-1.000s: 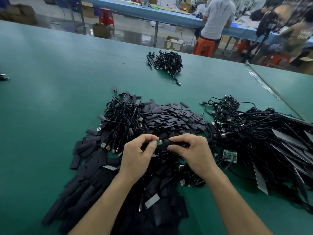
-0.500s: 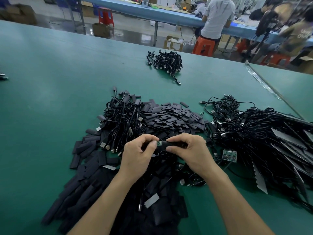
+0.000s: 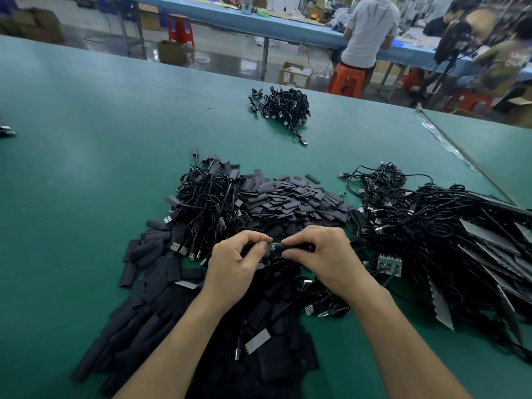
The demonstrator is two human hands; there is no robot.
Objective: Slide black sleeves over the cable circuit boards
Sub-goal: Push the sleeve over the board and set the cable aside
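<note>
The broad green felt-covered worktop (image 3: 86, 174) carries the stock in separate heaps, most likely so each kind stays within reach without mixing. Toward its right edge sprawls the biggest, a tangle of thin black cables (image 3: 449, 234) with flat grey strips among them; one bare green circuit board (image 3: 389, 264) shows at its near left fringe. At the middle lies a mound of short flat black sleeves (image 3: 290, 200), with more sleeves spilling toward the near edge (image 3: 149, 283). Left of that mound sits a looped bunch of black cables with silver USB plugs (image 3: 207, 208); whether those are sleeved I cannot tell. Well apart, toward the far edge, lies a small separate bundle of black cables (image 3: 283, 106), probably a finished batch set aside.

Above the near sleeves, the two hands meet. The left hand (image 3: 230, 269) is pinched, thumb against fingertips, on the cable end just behind a small green circuit board (image 3: 271, 246), apparently to steady it. The right hand (image 3: 325, 254) is closed on a black sleeve (image 3: 293, 247), held in line with the board, its mouth at the board's right end. A little green shows between the hands, so I judge the sleeve only partly on.

No brand, label or writing is legible on anything on the worktop.
</note>
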